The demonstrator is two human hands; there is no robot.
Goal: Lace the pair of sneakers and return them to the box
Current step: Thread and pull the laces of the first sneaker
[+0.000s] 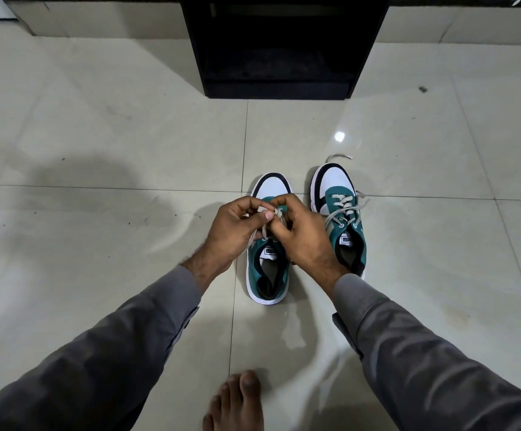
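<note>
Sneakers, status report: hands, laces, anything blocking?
Left hand and right hand both pinching the lace over the left sneaker. Right sneaker laced, ends loose on floor. No box identifiable; nothing blocking.

Tongue label on left sneaker (267, 269) and right sneaker (344, 219): dark wordmark, upside down, unreadable.

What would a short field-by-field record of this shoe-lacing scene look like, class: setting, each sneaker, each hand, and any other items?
setting: pale tiled floor
left sneaker: green and white, both hands working its lace
right sneaker: laced, lace ends loose
left hand: pinching the lace
right hand: pinching the lace
bare foot: bottom edge
dark cabinet: beyond the shoes
shoe box: not visible
</note>
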